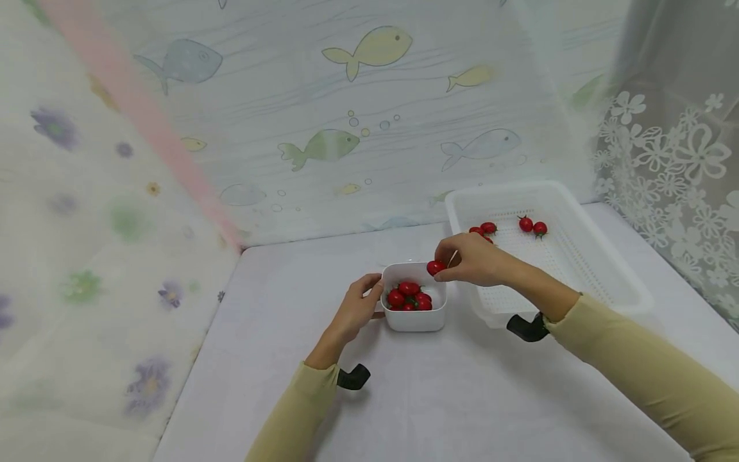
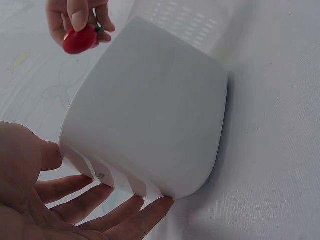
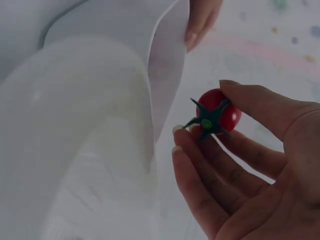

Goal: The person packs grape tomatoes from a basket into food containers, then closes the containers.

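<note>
A small white container [image 1: 414,321] stands on the white-covered table with several red cherry tomatoes [image 1: 408,289] inside. My left hand [image 1: 356,307] touches its left side; in the left wrist view the fingertips [image 2: 165,201] rest along the container wall [image 2: 150,110], with the thumb close to the rim. Over the container's right rim, my right hand [image 1: 475,259] pinches one cherry tomato [image 1: 435,267] between thumb and fingers. Its green star-shaped stem faces the camera in the right wrist view, where the held tomato [image 3: 219,114] shows clearly.
A larger white perforated basket [image 1: 612,269] stands to the right, partly behind my right forearm. Loose cherry tomatoes lie in it, two [image 1: 532,226] at the back and others [image 1: 488,228] near its left wall. Fish-patterned cloth [image 1: 323,147] hangs behind the table.
</note>
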{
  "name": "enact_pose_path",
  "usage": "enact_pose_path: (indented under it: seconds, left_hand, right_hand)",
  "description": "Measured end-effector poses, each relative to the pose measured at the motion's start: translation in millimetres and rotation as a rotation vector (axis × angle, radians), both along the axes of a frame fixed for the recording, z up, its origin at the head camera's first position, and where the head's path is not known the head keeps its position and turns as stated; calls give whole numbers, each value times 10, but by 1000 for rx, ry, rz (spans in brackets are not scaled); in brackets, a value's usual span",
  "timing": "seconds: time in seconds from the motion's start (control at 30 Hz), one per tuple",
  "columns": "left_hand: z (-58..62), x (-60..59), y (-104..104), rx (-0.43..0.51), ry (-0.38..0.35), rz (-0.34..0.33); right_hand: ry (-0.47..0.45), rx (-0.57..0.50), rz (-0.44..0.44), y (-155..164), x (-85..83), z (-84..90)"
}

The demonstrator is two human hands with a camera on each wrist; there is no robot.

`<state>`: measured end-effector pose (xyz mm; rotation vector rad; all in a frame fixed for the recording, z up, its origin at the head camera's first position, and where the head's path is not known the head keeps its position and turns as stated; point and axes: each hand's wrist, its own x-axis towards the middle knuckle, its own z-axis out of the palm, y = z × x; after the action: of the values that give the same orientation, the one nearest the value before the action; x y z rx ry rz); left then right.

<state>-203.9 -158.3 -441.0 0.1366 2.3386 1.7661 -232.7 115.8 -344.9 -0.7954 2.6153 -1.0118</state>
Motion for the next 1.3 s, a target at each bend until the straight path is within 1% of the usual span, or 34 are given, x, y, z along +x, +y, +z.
enact_pose_path:
  seconds: [0.13, 0.3, 0.4, 0.6, 0.77, 0.87, 1.03, 1.1, 1.2, 1.3]
  left_hand:
    - [12, -7, 2, 9, 2, -2]
    - [37, -2, 2, 8, 6, -10]
    - [44, 2, -1, 11, 9, -15]
    - [36, 6, -5, 8, -1, -5]
    - [12, 9, -5, 5, -3, 2]
    - [4, 15, -4, 5, -5, 3]
    - [-5, 14, 1, 9, -3, -5]
    - [-11, 10, 3, 15, 3, -9]
    - [-12, 6, 6, 19, 1, -11]
    - [-3, 11, 11, 14, -3, -11]
  right_hand:
    - [17, -12, 20, -162, 24, -74]
    - [86, 22, 49, -333, 66, -187]
    - [115, 72, 32, -416, 82, -247]
    - [123, 184, -36, -549, 70, -387]
    - [200, 230, -46, -629, 84, -485]
    - [223, 269, -62, -668, 101, -515]
    - [230, 341, -89, -710, 114, -525]
    - [234, 354, -85, -708, 119, -515]
    - [237, 357, -55, -686, 130, -482]
    - [252, 377, -22, -641, 139, -409]
